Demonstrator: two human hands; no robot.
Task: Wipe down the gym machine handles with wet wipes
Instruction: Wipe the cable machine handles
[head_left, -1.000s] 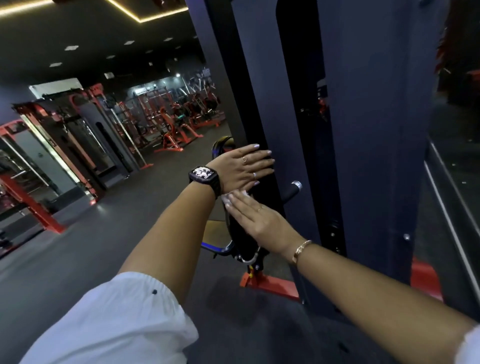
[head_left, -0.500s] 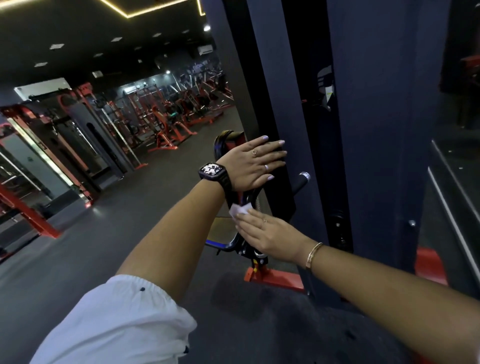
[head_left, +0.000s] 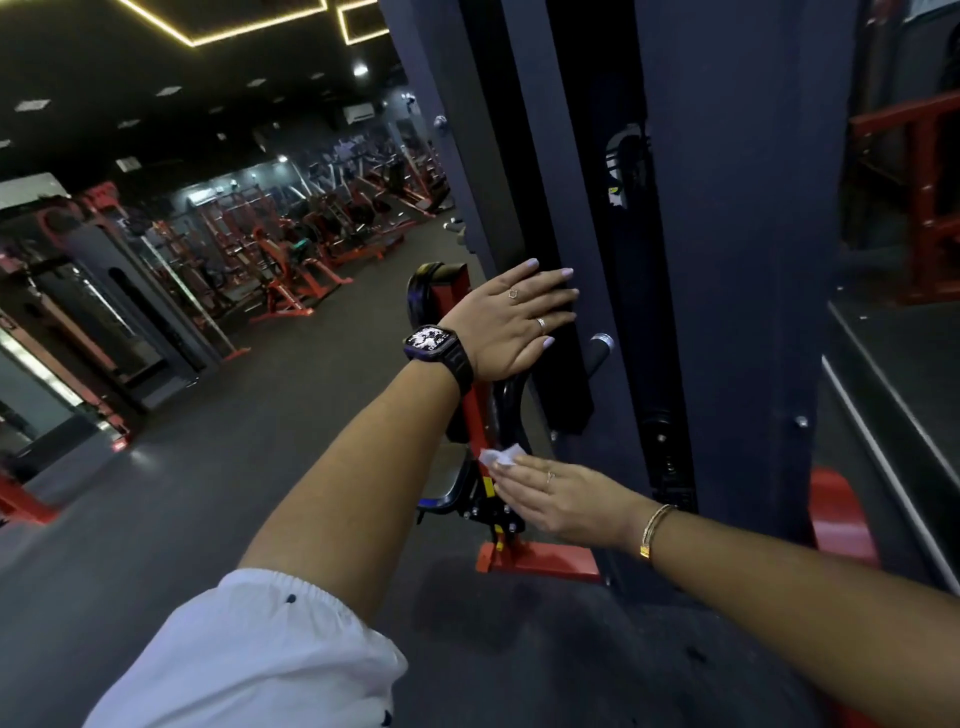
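My left hand (head_left: 514, 322), with a black watch on its wrist, lies flat with straight fingers on the black upright pad (head_left: 566, 374) of the gym machine. Below it my right hand (head_left: 556, 501) presses a small white wet wipe (head_left: 496, 456) against the lower part of the machine, near its red frame bar (head_left: 475, 415); the fingers look straight and only a crumpled corner of the wipe shows past the fingertips. A short black handle with a silver end cap (head_left: 600, 351) sticks out just right of my left hand.
The dark blue machine tower (head_left: 727, 260) fills the right half of the view, with its red base foot (head_left: 540, 564) on the grey floor. Rows of red and black gym machines (head_left: 291, 249) stand at the back left. A mirrored wall is at the far right.
My right hand has slid down the machine with the wipe, away from my left hand. My left hand stays flat on the pad. The view has moved closer and tilted up.
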